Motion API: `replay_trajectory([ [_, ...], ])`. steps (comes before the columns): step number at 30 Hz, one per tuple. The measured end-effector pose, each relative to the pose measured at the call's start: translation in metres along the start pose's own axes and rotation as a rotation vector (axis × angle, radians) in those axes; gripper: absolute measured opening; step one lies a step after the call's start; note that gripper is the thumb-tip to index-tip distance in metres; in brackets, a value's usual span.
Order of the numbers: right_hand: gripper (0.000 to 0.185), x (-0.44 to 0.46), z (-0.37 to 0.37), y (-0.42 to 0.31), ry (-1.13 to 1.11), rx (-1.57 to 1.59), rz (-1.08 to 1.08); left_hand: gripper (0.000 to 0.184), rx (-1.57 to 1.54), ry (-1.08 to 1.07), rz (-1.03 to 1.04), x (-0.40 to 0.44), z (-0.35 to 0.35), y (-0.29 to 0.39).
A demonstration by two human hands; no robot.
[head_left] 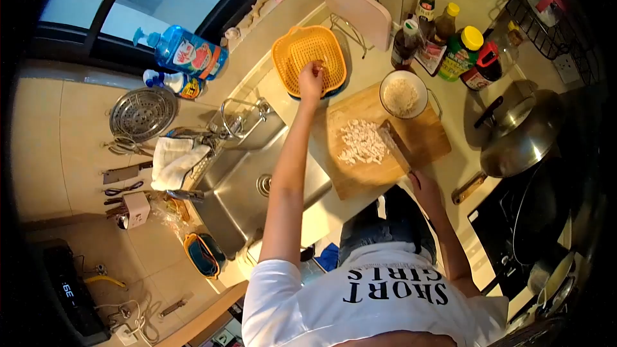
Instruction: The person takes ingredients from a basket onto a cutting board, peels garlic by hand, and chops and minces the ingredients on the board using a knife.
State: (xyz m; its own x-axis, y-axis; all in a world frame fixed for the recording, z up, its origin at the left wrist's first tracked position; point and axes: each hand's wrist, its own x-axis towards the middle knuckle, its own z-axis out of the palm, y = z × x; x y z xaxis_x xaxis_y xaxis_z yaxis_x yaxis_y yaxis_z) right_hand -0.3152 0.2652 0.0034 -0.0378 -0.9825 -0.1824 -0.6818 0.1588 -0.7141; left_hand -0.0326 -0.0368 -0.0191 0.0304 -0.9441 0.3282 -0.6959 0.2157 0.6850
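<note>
My left hand (311, 78) reaches into an orange perforated basket (283, 53), its fingers bunched together; whatever they hold is too small to make out. In my right hand (424, 187) is the handle of a knife (396, 149), its blade lying across the wooden cutting board (424, 135). Chopped pale pieces (362, 142) are spread on the board, just left of the blade. A white bowl (403, 94) with pale, finely cut food inside stands at the board's upper right edge.
A steel sink (247, 183) lies left of the board. Sauce bottles (443, 26) stand behind it, near a pink board (353, 6). At the right are a lidded pan (520, 135) and the black stove (498, 231). A blue soap bottle (189, 53) stands by the window.
</note>
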Motion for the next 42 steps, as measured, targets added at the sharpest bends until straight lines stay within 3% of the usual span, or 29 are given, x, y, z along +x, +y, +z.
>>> replay_trajectory([
  [6, 0.025, -0.004, -0.002, -0.007, -0.026, 0.000, 0.029, 0.012, 0.082, -0.049, -0.120, 0.025, 0.021, 0.006],
  [12, 0.024, -0.005, 0.001, 0.004, -0.017, 0.007, 0.041, 0.012, 0.162, -0.024, -0.086, 0.034, 0.029, 0.015],
  [16, 0.026, 0.000, -0.006, 0.004, -0.031, -0.031, 0.018, 0.010, 0.035, -0.032, -0.106, 0.031, 0.022, 0.022],
  [19, 0.025, 0.004, -0.012, 0.001, -0.081, -0.052, 0.034, 0.012, -0.170, 0.072, -0.066, -0.001, 0.004, 0.045],
  [23, 0.024, 0.007, -0.012, 0.005, -0.111, -0.056, 0.050, 0.011, -0.305, 0.041, -0.104, -0.094, -0.027, 0.098],
  [25, 0.023, 0.010, -0.011, 0.008, -0.079, -0.070, 0.053, 0.010, -0.197, -0.174, -0.222, -0.138, -0.024, 0.100],
  [26, 0.023, 0.011, -0.010, 0.008, -0.078, -0.082, 0.041, 0.010, -0.205, -0.159, -0.223, -0.154, -0.021, 0.099],
  [28, 0.022, 0.014, -0.011, 0.008, -0.036, -0.106, 0.041, 0.017, -0.076, -0.221, -0.054, -0.170, -0.021, 0.104],
  [32, 0.023, 0.027, -0.010, 0.002, -0.020, -0.088, 0.059, 0.027, -0.026, -0.155, -0.034, -0.169, -0.036, 0.123],
  [34, 0.022, 0.030, -0.009, 0.004, -0.031, -0.094, -0.045, 0.026, -0.092, -0.189, 0.046, -0.149, -0.078, 0.160],
  [36, 0.023, 0.033, -0.013, -0.006, -0.068, -0.172, -0.012, 0.025, -0.049, -0.275, 0.244, -0.128, -0.145, 0.220],
  [38, 0.024, 0.033, -0.014, -0.016, -0.110, -0.254, 0.021, 0.022, 0.225, -0.362, 0.373, -0.121, -0.215, 0.286],
  [42, 0.023, 0.029, -0.006, -0.033, -0.066, -0.194, -0.071, 0.029, 0.481, -0.135, 0.677, -0.141, -0.284, 0.361],
])
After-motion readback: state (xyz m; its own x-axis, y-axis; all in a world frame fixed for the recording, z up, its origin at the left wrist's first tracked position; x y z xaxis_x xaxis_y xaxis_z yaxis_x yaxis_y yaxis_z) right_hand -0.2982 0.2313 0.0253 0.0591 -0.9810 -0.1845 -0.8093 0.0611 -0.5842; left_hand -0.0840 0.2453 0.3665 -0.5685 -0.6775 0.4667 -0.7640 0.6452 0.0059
